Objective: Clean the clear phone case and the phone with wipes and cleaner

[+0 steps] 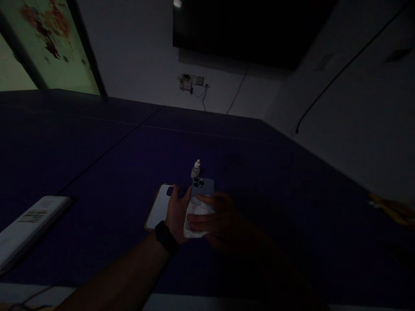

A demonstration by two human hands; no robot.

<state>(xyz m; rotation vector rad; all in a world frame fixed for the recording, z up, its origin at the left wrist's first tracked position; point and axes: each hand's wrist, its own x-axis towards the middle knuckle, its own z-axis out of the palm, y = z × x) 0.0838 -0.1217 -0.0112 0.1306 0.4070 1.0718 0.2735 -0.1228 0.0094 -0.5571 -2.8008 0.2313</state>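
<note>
A smartphone [208, 185] with several camera lenses on its back is held in my left hand [177, 211], which wears a dark watch at the wrist. My right hand [220, 218] presses a white cloth or tissue [193, 232] against the phone's back, its fingers closed over it. The phone's lower part is hidden under the cloth and fingers. Just beyond the phone stands a small dropper bottle [195, 170] with a white cap. Left of my left hand lies a phone case [158, 209] with a camera cutout, partly covered by that hand.
A long white box [30, 224] lies at the left on the dark blue surface [113, 172]. A dark screen [240, 30] hangs on the far wall above sockets [194, 80] with cables. Something yellow [391, 209] lies near the right edge. The room is dim.
</note>
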